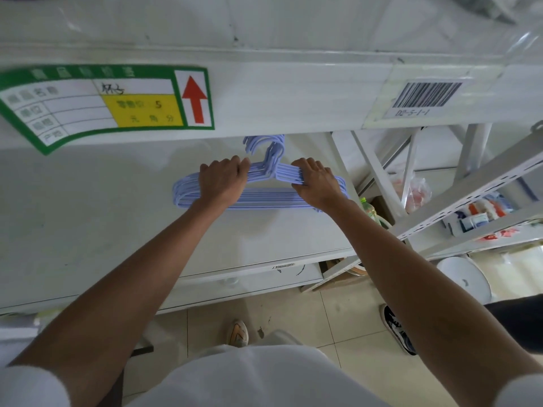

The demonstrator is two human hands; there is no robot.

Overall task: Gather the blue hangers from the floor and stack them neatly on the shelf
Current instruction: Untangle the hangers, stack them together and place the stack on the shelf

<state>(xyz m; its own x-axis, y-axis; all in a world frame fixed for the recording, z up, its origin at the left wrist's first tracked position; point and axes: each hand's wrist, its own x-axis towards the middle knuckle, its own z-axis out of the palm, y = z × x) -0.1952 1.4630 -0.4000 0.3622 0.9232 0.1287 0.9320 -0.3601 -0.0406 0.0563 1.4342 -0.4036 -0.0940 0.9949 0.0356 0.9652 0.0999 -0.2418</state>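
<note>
A stack of several light blue hangers lies flat on the white shelf, hooks pointing toward the back under the upper shelf's front edge. My left hand presses down on the stack's left shoulder with fingers curled over the wires. On the right shoulder my right hand grips the bundled wires near the hooks. Both hands hide parts of the stack.
The upper shelf's front edge carries a green price label and a barcode tag. White shelf uprights with packaged goods stand at the right. Tiled floor, a white lid and another person's shoe lie below.
</note>
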